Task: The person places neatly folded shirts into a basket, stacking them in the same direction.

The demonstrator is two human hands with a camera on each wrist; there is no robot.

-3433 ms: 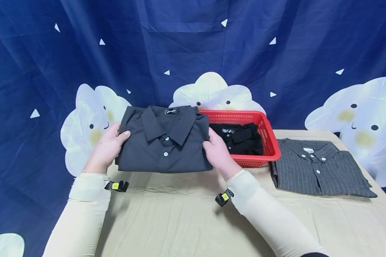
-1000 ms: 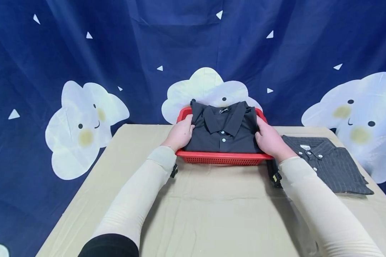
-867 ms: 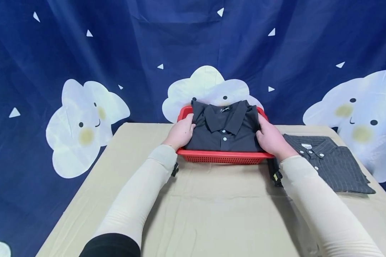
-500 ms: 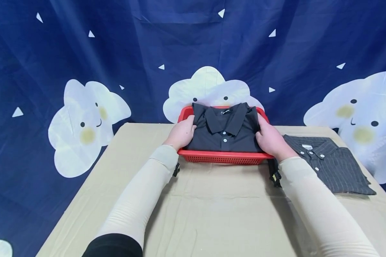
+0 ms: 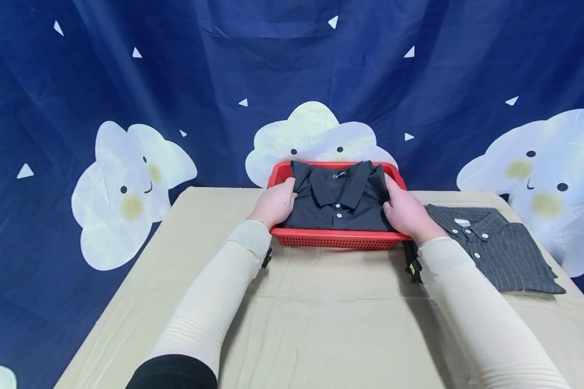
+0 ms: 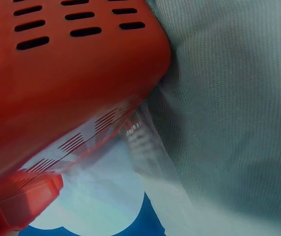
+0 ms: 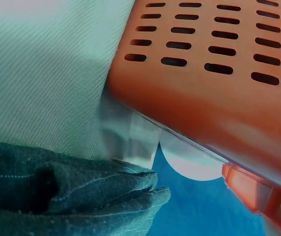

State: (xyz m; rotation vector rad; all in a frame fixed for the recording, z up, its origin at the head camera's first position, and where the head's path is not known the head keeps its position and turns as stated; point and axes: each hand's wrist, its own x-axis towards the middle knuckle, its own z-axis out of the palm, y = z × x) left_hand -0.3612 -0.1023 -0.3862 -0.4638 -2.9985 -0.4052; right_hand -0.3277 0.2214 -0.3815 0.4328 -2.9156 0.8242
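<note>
A folded dark grey button-up shirt (image 5: 311, 213) lies inside the red plastic basket (image 5: 336, 239), its collar towards the back wall. My left hand (image 5: 274, 202) grips the shirt's left side, thumb on top and fingers hidden down in the basket. On the opposite side my right hand (image 5: 406, 209) holds the shirt's edge the same way. The slotted outer wall of the basket (image 6: 81, 73) fills much of the left wrist view. In the right wrist view the basket (image 7: 194, 98) appears too, with neither hand visible there. Whatever lies beneath the shirt is hidden.
A folded pinstriped shirt (image 5: 511, 256) lies on the table right of the basket, close by the right forearm. The beige-covered table (image 5: 331, 308) extends in front. Behind hangs a blue curtain (image 5: 214, 75) with cloud prints.
Both hands have carried the grey shirt right and lowered it into the basket, covering the black shirt seen there earlier. In the last half second it has sunk slightly deeper.
</note>
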